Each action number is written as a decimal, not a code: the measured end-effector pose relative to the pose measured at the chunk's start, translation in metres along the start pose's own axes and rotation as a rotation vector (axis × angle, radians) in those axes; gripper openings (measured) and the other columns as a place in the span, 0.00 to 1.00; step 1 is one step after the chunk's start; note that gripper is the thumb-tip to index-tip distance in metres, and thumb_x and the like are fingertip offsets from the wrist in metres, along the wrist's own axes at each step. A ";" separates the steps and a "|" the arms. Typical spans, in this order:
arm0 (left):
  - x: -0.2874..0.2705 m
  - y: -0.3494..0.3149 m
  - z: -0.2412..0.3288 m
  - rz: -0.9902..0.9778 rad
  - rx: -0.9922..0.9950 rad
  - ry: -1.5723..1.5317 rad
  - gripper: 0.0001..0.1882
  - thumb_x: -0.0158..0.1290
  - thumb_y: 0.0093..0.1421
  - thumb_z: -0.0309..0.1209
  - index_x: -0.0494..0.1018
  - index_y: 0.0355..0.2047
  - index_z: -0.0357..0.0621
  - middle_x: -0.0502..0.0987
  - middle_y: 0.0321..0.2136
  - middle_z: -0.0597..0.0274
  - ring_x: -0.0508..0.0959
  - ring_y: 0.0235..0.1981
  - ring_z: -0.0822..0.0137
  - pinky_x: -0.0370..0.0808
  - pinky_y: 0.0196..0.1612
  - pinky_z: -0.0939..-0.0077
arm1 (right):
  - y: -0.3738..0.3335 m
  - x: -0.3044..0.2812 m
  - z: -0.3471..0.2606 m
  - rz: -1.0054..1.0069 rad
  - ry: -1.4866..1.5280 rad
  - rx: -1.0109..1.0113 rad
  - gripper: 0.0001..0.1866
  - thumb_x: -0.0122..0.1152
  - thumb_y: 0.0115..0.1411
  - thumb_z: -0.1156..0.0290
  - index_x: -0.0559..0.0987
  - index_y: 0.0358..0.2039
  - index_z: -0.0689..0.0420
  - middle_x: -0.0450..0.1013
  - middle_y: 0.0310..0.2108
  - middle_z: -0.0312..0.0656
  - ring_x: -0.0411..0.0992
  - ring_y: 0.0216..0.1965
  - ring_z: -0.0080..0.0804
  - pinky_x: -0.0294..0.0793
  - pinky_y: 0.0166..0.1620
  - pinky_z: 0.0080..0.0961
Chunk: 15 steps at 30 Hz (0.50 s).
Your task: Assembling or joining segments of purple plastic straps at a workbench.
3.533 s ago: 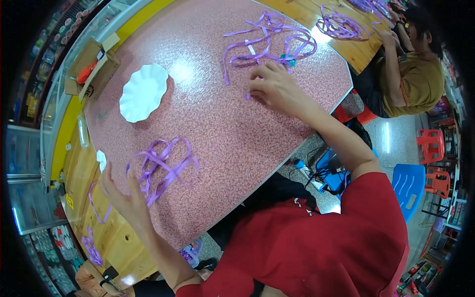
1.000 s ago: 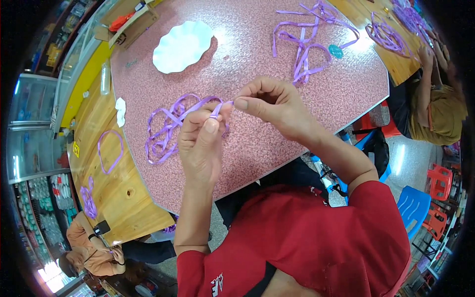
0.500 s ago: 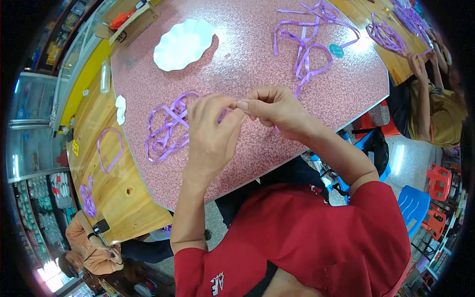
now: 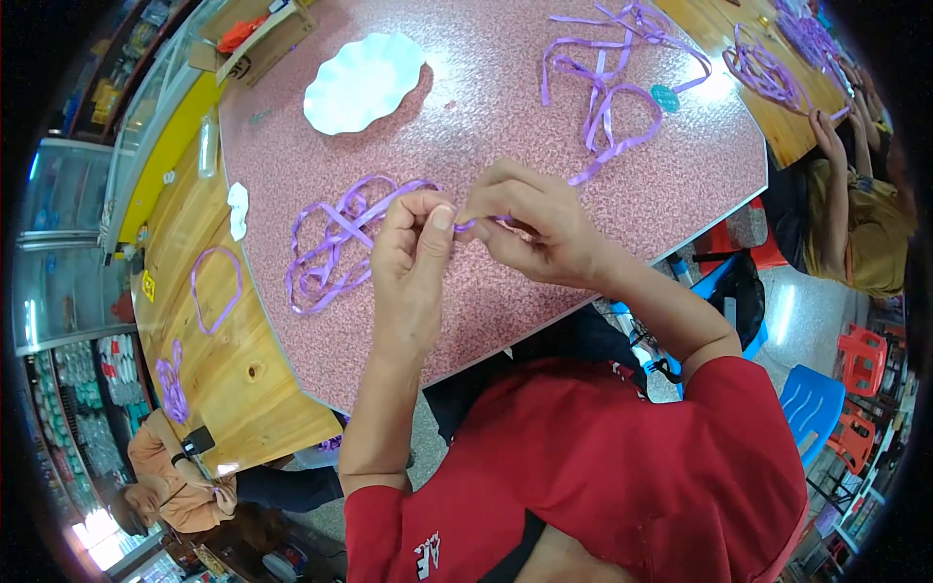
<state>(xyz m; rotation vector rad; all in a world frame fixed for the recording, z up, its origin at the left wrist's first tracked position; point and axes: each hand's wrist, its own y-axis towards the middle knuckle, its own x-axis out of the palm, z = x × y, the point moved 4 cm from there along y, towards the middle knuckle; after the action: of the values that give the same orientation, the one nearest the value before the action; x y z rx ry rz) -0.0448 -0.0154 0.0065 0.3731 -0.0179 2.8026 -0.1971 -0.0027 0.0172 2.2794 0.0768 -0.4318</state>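
Note:
Above the near part of the pink speckled table (image 4: pixel 486 321), a narrow purple ribbon (image 4: pixel 466 226) runs between my two hands. My left hand (image 4: pixel 413 255) is closed, pinching it between thumb and forefinger. Bent over the ribbon just to the right, my right hand (image 4: pixel 542 225) grips it with the fingertips. Loose ribbon loops (image 4: pixel 335 231) lie on the table beside my left hand and lead toward it. Beyond my right hand, more ribbon (image 4: pixel 607 151) is spread in tangled loops and trails back to that hand. Any knot at the fingertips is too small to make out.
A white wavy-edged dish (image 4: pixel 362 83) stands at the far left, near a cardboard box (image 4: pixel 264 49). A green round piece (image 4: pixel 665 98) lies by the right ribbon. Wooden tables (image 4: pixel 255 374) adjoin both sides, with purple ribbon on them. Other people sit left and right.
My left hand has turned so its thumb and fingertips show. My hands have parted slightly, baring a short stretch of ribbon between them. My right hand's fingers have shifted over it.

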 end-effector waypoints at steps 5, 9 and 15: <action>-0.006 0.001 -0.001 0.059 0.009 0.074 0.07 0.51 0.67 0.31 0.72 0.40 0.41 0.73 0.32 0.71 0.69 0.34 0.81 0.66 0.38 0.85 | -0.002 -0.001 -0.002 -0.009 -0.191 -0.103 0.16 0.66 0.45 0.83 0.78 0.36 0.57 0.73 0.32 0.42 0.76 0.29 0.35 0.75 0.27 0.27; -0.009 0.001 0.000 0.027 0.073 0.132 0.05 0.53 0.65 0.26 0.73 0.41 0.40 0.73 0.35 0.70 0.69 0.35 0.81 0.66 0.38 0.86 | 0.001 -0.002 -0.001 0.039 -0.171 -0.096 0.15 0.67 0.46 0.82 0.78 0.36 0.57 0.74 0.32 0.41 0.76 0.28 0.34 0.75 0.27 0.26; 0.003 -0.003 0.005 -0.044 0.275 0.175 0.06 0.53 0.63 0.21 0.72 0.41 0.39 0.71 0.40 0.65 0.70 0.37 0.78 0.68 0.40 0.84 | -0.001 -0.003 -0.001 0.068 -0.078 0.003 0.11 0.66 0.49 0.81 0.78 0.35 0.57 0.74 0.32 0.40 0.72 0.25 0.27 0.68 0.23 0.21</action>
<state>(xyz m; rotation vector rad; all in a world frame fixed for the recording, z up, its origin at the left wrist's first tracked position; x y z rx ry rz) -0.0457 -0.0120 0.0121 0.1851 0.4134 2.7866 -0.1996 -0.0013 0.0184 2.2581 -0.0411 -0.4849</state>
